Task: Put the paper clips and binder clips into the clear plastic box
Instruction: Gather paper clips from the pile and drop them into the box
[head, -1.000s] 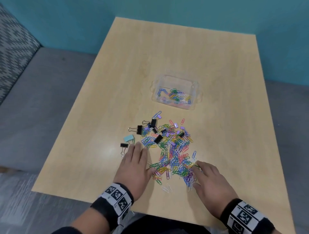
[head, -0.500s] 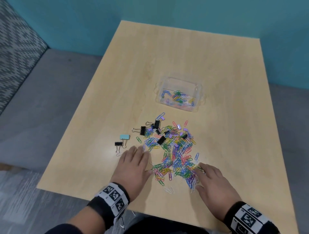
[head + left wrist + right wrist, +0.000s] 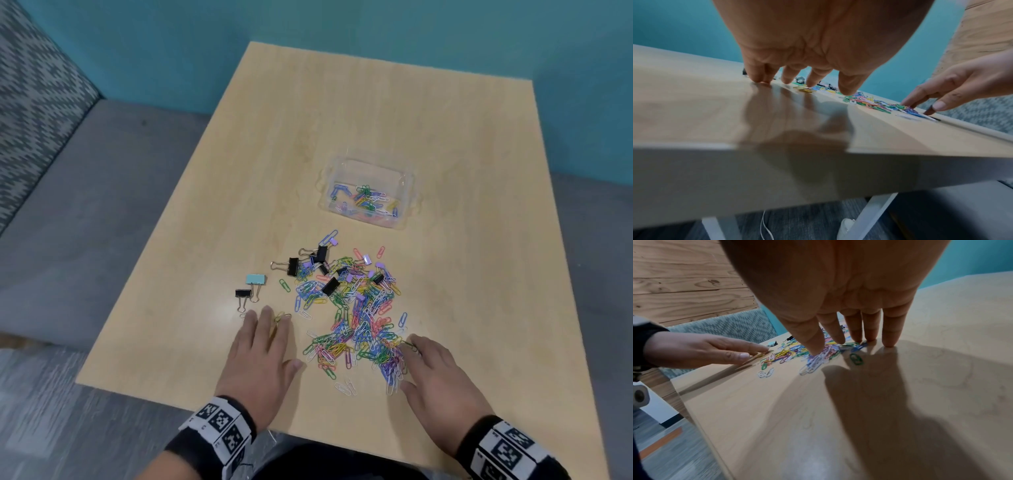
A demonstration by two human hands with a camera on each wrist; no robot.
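Note:
A clear plastic box (image 3: 408, 192) stands mid-table and holds several coloured paper clips. Nearer me lies a loose pile of paper clips (image 3: 359, 318) mixed with black binder clips (image 3: 293, 266); a teal binder clip (image 3: 256, 279) and a small black one (image 3: 243, 293) lie apart on the left. My left hand (image 3: 270, 342) lies flat left of the pile, with straight fingers (image 3: 809, 81) pressing a yellow paper clip (image 3: 804, 90). My right hand (image 3: 421, 363) rests on the pile's near right edge, its fingertips (image 3: 859, 335) pressing on clips. Neither hand grips anything.
The wooden table (image 3: 376, 120) has a teal wall behind it. A grey bench seat (image 3: 85, 205) with a patterned cushion runs along its left side. Two white paper clips (image 3: 346, 389) lie alone near the table's front edge. A green clip (image 3: 856, 359) lies just in front of my right fingertips.
My left hand has slid back toward the near edge, away from the teal binder clip, dragging a yellow clip under its fingers. The right hand has stayed on the pile's edge.

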